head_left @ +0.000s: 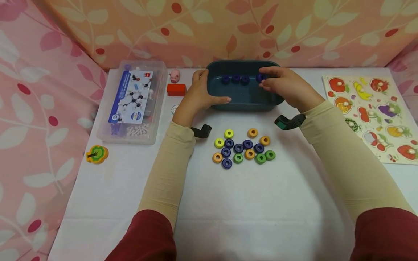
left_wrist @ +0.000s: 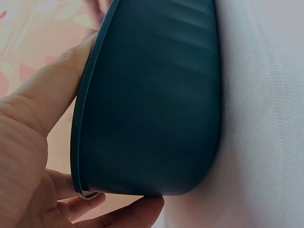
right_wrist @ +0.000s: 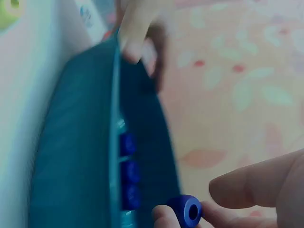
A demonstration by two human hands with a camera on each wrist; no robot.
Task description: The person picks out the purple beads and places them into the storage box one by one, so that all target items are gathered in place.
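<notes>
A: Where is the purple ring (head_left: 260, 77)?
B: At the fingertips of the right hand (head_left: 283, 85), over the right end of the teal basin (head_left: 240, 106). The right wrist view shows fingertips pressed to it on both sides, clamped, its hole turned to the camera; another finger stands apart from it.
A: Does it touch the basin?
B: I cannot tell. It sits to the right of three purple rings (head_left: 236, 78), which lie in a row inside, towards the far wall.
A: And the left hand (head_left: 200, 92)?
B: Clamped on the basin's left end: thumb along the near rim, other fingers round the end.
A: Where does the basin stand?
B: By the back edge of the table (head_left: 248, 203). Nearer the front edge than the basin lies a loose group of rings (head_left: 238, 148), yellow, orange, green and purple, well apart from both hands' fingers.
A: What else is there?
B: A clear plastic box (head_left: 138, 134) towards the back left corner, with a pig figure (head_left: 175, 76) and a red block (head_left: 176, 90) between it and the basin. A tree piece (head_left: 97, 154) lies by the left edge, a fruit board (head_left: 369, 105) by the back right corner.
</notes>
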